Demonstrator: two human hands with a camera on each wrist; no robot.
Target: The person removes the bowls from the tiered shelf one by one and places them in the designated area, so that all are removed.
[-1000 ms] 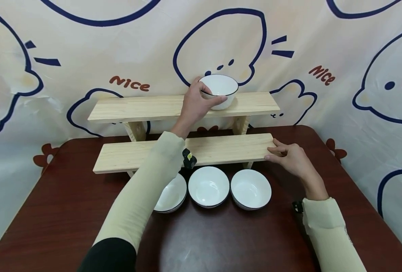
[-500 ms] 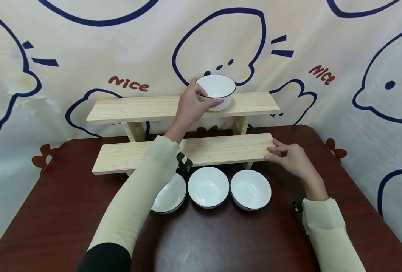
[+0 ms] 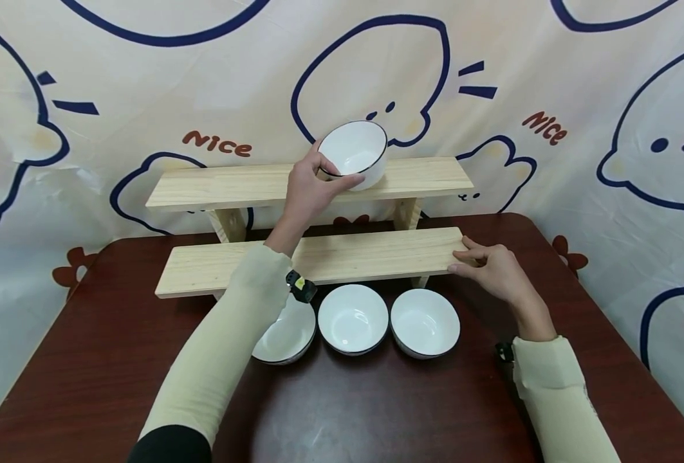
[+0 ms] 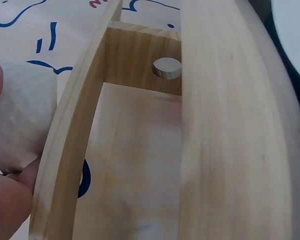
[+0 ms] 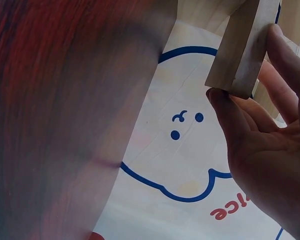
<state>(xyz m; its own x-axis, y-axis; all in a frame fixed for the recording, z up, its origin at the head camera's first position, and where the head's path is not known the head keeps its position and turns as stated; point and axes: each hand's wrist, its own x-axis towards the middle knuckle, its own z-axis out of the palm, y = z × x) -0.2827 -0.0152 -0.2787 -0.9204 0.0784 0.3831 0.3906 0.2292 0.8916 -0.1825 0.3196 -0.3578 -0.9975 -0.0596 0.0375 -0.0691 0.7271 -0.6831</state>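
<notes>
My left hand [image 3: 313, 186] grips a white bowl [image 3: 358, 149] with a dark rim by its near left side, thumb outside and fingers at the rim. The bowl tilts slightly and overlaps the upper board of a two-tier wooden shelf [image 3: 220, 183]. In the left wrist view the bowl [image 4: 25, 112] shows beside the board's edge, with part of the hand [image 4: 10, 200] at its base. My right hand [image 3: 492, 270] pinches the right end of the lower board [image 3: 382, 252]. The right wrist view shows the thumb and fingers [image 5: 280, 130] of that hand around the board's end [image 5: 240, 55].
Three more white bowls stand in a row before the shelf: a left one [image 3: 286, 334] partly behind the left sleeve, a middle one [image 3: 353, 318] and a right one [image 3: 425, 321]. All are on a dark red-brown table [image 3: 399, 411]. A printed cloth [image 3: 249, 83] hangs behind.
My left hand has moved left along the upper board with the bowl, which now tilts more and sits slightly higher. The right hand has stayed at the lower board's end.
</notes>
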